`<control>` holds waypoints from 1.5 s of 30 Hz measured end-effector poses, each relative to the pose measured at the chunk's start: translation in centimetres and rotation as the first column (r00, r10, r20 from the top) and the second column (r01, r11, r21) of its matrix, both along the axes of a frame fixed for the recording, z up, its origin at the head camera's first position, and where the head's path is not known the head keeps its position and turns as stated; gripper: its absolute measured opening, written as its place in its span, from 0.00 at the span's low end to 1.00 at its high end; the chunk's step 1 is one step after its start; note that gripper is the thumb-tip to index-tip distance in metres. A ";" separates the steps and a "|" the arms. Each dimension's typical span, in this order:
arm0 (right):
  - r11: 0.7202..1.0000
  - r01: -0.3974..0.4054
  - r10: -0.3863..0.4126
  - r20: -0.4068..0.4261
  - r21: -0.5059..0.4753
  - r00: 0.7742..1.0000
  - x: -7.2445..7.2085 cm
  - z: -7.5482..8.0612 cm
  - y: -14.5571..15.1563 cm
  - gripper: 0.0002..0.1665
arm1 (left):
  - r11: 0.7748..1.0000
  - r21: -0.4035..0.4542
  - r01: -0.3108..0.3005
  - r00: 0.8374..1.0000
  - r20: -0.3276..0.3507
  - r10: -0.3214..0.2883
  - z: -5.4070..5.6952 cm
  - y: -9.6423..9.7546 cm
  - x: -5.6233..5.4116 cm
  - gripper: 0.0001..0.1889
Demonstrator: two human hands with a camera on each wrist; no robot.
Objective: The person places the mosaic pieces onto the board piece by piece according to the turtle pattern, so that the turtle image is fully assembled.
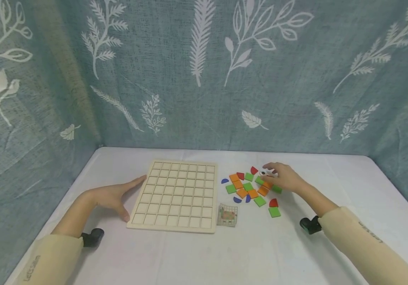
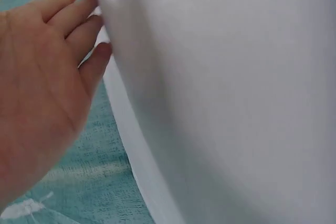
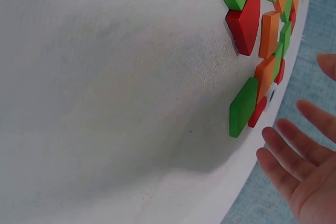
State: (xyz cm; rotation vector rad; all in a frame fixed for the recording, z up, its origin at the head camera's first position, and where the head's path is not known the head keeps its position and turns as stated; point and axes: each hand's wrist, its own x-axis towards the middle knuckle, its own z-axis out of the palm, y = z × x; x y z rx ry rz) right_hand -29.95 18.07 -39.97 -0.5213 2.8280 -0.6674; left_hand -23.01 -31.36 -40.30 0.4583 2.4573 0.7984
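Observation:
A pale wooden grid board (image 1: pixel 175 194) lies on the white table, left of centre. My left hand (image 1: pixel 109 197) rests at its left edge, thumb near the front corner and fingers stretched toward the back. My right hand (image 1: pixel 285 177) hovers over scattered flat pieces, its fingers spread around a small white piece with a black dot (image 1: pixel 262 172). Under and beside that hand lie green squares (image 1: pixel 274 212), orange squares (image 1: pixel 241 192), red quarter-rounds (image 1: pixel 273 203) and blue half-rounds (image 1: pixel 237 200). In the right wrist view its fingers (image 3: pixel 286 156) are loosely extended beside a green piece (image 3: pixel 243 107).
A small printed picture card (image 1: pixel 227 215) lies against the board's right edge, in front of the pieces. Behind the table (image 1: pixel 189 257) hangs a blue-green curtain (image 1: pixel 175 99) with white leaf patterns. Dark cameras (image 1: pixel 310 225) stick out below both wrists.

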 end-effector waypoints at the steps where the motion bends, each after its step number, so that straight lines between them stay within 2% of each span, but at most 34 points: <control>1: 1.000 0.001 -0.001 -0.003 -0.002 1.000 0.0 0.0 0.0 0.30 | 1.000 0.011 -0.001 1.000 -0.003 0.001 0.0 -0.1 0.0 0.67; 4: 1.000 0.005 -0.005 -0.006 -0.011 1.000 0.2 0.1 0.2 0.31 | 0.998 0.067 -0.008 1.000 -0.014 0.009 -0.2 -0.3 0.2 0.65; 11: 1.000 -0.002 0.002 -0.023 -0.024 1.000 0.2 0.2 0.5 0.31 | 0.991 0.134 0.016 0.993 -0.116 0.000 -0.7 -0.1 0.2 0.55; 14: 1.000 -0.016 0.015 -0.037 -0.026 0.999 0.1 0.1 0.5 0.30 | 0.984 0.175 -0.010 0.995 -0.101 0.028 -1.0 0.1 0.0 0.54; 18: 1.000 -0.023 0.022 -0.048 -0.019 0.999 -0.1 0.0 0.5 0.30 | 0.959 0.280 -0.045 0.996 -0.059 0.064 -1.6 -0.1 -0.1 0.50; 22: 1.000 -0.016 0.015 -0.043 -0.015 0.999 -0.2 -0.1 0.5 0.30 | 0.942 0.323 -0.089 0.992 -0.058 0.114 -1.7 0.1 -0.2 0.44; 25: 1.000 0.001 -0.002 -0.033 -0.013 0.999 -0.2 0.0 0.5 0.30 | 0.939 0.305 -0.158 0.974 -0.110 0.199 -1.7 0.5 -0.2 0.39; 29: 1.000 0.008 -0.009 -0.025 -0.013 1.000 -0.3 0.0 0.5 0.30 | 0.925 0.275 -0.264 0.931 -0.179 0.319 -2.0 1.0 -0.4 0.34; 31: 1.000 0.010 -0.010 -0.022 -0.017 1.000 -0.4 -0.1 0.5 0.30 | 0.920 0.250 -0.302 0.916 -0.191 0.353 -2.0 1.2 -0.5 0.33; 33: 1.000 0.011 -0.012 -0.020 -0.023 1.000 -0.3 -0.2 0.5 0.31 | 0.918 0.234 -0.319 0.911 -0.190 0.365 -2.0 1.4 -0.5 0.33; 36: 0.999 0.016 -0.017 -0.017 -0.032 1.000 -0.2 -0.3 0.4 0.31 | 0.928 0.216 -0.303 0.922 -0.179 0.343 -2.0 1.3 -0.4 0.34; 41: 0.999 0.026 -0.026 -0.025 -0.030 0.999 -0.1 -0.4 0.6 0.30 | 0.953 0.222 -0.204 0.957 -0.161 0.242 -1.9 0.6 0.0 0.35; 45: 0.999 0.023 -0.024 -0.034 -0.029 0.999 -0.2 -0.4 0.7 0.30 | 0.958 0.221 -0.184 0.965 -0.142 0.218 -1.6 0.6 0.2 0.36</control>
